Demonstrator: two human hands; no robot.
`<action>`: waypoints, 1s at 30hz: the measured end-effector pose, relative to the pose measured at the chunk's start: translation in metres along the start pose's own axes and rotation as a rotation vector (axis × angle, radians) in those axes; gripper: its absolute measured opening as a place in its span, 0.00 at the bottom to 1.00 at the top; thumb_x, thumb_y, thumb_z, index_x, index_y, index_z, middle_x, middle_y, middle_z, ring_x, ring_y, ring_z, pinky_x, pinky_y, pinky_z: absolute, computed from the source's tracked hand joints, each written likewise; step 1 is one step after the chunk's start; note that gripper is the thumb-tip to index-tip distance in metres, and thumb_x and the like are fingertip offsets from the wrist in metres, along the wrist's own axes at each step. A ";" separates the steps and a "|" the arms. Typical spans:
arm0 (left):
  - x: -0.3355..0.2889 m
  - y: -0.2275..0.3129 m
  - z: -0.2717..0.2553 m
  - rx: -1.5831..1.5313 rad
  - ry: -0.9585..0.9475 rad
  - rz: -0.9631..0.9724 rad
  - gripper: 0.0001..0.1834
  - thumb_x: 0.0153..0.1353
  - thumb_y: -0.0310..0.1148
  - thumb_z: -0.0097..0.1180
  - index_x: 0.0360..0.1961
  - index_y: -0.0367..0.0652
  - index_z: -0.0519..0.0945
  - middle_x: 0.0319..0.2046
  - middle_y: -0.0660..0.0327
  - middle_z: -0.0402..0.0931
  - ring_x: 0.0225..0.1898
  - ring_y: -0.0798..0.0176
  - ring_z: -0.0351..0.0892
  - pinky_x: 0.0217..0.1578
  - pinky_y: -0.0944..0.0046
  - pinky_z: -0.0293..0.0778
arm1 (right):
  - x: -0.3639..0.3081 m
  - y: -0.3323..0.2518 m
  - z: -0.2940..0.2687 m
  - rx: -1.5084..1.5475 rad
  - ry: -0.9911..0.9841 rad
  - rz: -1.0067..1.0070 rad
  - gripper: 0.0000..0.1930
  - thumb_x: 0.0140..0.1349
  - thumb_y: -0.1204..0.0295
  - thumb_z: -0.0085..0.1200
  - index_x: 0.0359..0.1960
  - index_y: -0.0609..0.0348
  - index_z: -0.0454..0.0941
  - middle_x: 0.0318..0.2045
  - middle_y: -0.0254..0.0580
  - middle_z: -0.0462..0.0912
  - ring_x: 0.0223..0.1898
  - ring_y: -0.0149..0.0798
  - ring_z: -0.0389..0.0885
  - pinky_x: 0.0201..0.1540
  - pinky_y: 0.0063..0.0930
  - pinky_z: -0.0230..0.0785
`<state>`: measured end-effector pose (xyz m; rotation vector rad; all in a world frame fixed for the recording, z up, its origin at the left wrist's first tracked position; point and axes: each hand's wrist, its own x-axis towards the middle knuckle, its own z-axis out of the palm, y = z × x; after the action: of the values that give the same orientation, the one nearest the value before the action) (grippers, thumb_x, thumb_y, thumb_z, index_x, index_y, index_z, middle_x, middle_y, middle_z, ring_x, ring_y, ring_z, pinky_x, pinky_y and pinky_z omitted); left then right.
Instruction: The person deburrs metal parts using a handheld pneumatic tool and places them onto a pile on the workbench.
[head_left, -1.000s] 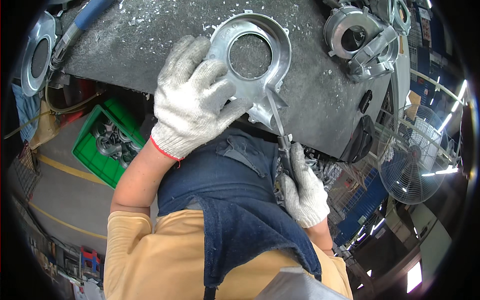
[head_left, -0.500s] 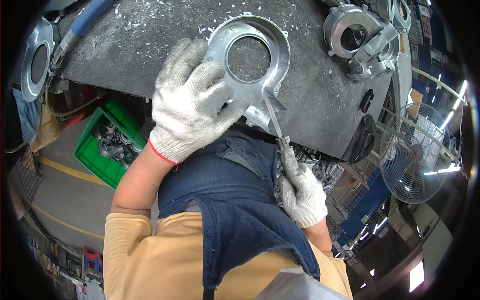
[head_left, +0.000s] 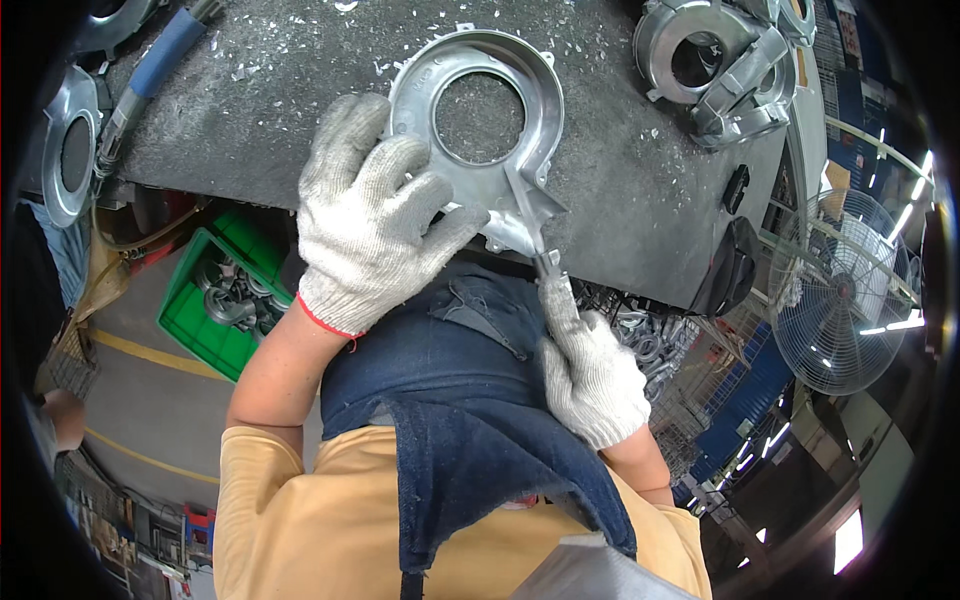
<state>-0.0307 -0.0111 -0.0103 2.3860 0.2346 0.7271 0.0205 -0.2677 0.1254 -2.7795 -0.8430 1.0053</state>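
- In the head view, a round metal part (head_left: 480, 182) with a large hole lies on the dark surface (head_left: 620, 210), close to its near edge and in front of the person; a spout-like end points to the lower right.
- The left hand (head_left: 365, 220), in a white knit glove with a red cuff edge, rests against the left side of the part; its fingers are bent and spread apart, the thumb toward the spout end.
- The right hand (head_left: 595, 375), also gloved, has its fingers clamped on the handle of a slim file-like tool (head_left: 527, 212), the forefinger stretched along it.
- The tool's narrow blade slants up and left across the spout end; how hard it presses cannot be told.
- Light shavings (head_left: 243, 72) are scattered over the surface.
- More metal castings (head_left: 665, 80) are heaped at the upper right, well apart from both hands.
- A blue-sleeved tool (head_left: 160, 62) lies at the upper left, near a metal ring (head_left: 52, 165).
- Below the surface on the left, a green crate (head_left: 190, 335) holds small metal pieces (head_left: 230, 300).
- A large fan (head_left: 845, 292) stands at the right, beyond a black bag (head_left: 730, 268).
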 end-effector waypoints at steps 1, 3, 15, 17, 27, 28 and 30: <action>0.000 0.000 0.000 0.001 0.000 0.001 0.17 0.41 0.40 0.84 0.27 0.48 0.86 0.41 0.59 0.79 0.58 0.37 0.80 0.58 0.36 0.79 | -0.002 0.000 0.000 -0.031 -0.019 -0.017 0.35 0.72 0.68 0.62 0.81 0.33 0.70 0.45 0.63 0.84 0.33 0.69 0.89 0.36 0.57 0.85; 0.000 0.001 0.001 0.020 0.007 0.007 0.18 0.41 0.40 0.85 0.27 0.48 0.86 0.42 0.60 0.79 0.58 0.37 0.80 0.57 0.36 0.79 | -0.004 0.000 -0.003 -0.021 -0.037 0.010 0.35 0.72 0.68 0.62 0.81 0.33 0.69 0.45 0.64 0.83 0.32 0.69 0.89 0.35 0.58 0.85; 0.000 0.001 0.000 -0.004 -0.009 0.005 0.17 0.41 0.40 0.85 0.27 0.48 0.87 0.41 0.60 0.80 0.58 0.36 0.81 0.59 0.34 0.79 | -0.006 -0.009 -0.001 -0.095 -0.091 0.019 0.40 0.73 0.67 0.61 0.85 0.44 0.61 0.42 0.68 0.83 0.30 0.69 0.89 0.32 0.61 0.83; 0.002 0.000 -0.002 0.001 -0.020 0.008 0.17 0.41 0.39 0.85 0.27 0.48 0.87 0.41 0.60 0.81 0.59 0.36 0.81 0.60 0.34 0.79 | -0.001 -0.006 0.000 -0.073 -0.027 -0.026 0.40 0.72 0.67 0.61 0.85 0.49 0.60 0.42 0.66 0.84 0.30 0.69 0.88 0.34 0.62 0.83; 0.007 -0.009 -0.017 -0.159 -0.055 -0.092 0.47 0.42 0.48 0.87 0.63 0.38 0.83 0.60 0.45 0.84 0.67 0.32 0.80 0.67 0.37 0.78 | 0.012 0.018 -0.019 0.053 -0.006 -0.218 0.34 0.68 0.66 0.67 0.78 0.37 0.75 0.40 0.49 0.85 0.33 0.56 0.90 0.37 0.49 0.86; 0.006 -0.012 -0.017 -0.031 -0.046 -0.048 0.56 0.42 0.55 0.87 0.69 0.34 0.78 0.63 0.40 0.81 0.68 0.31 0.79 0.70 0.36 0.74 | 0.019 0.016 -0.019 0.037 -0.007 -0.240 0.33 0.68 0.65 0.67 0.76 0.34 0.77 0.39 0.46 0.84 0.31 0.54 0.89 0.35 0.47 0.86; 0.010 -0.017 -0.020 0.033 -0.099 -0.026 0.56 0.43 0.59 0.85 0.69 0.34 0.79 0.63 0.41 0.81 0.68 0.32 0.79 0.71 0.35 0.73 | 0.025 0.015 -0.020 -0.015 -0.024 -0.243 0.32 0.68 0.66 0.67 0.76 0.33 0.78 0.38 0.46 0.84 0.30 0.54 0.89 0.34 0.47 0.85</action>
<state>-0.0332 0.0160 -0.0036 2.4380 0.2372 0.5962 0.0556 -0.2646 0.1228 -2.5984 -1.1607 0.9947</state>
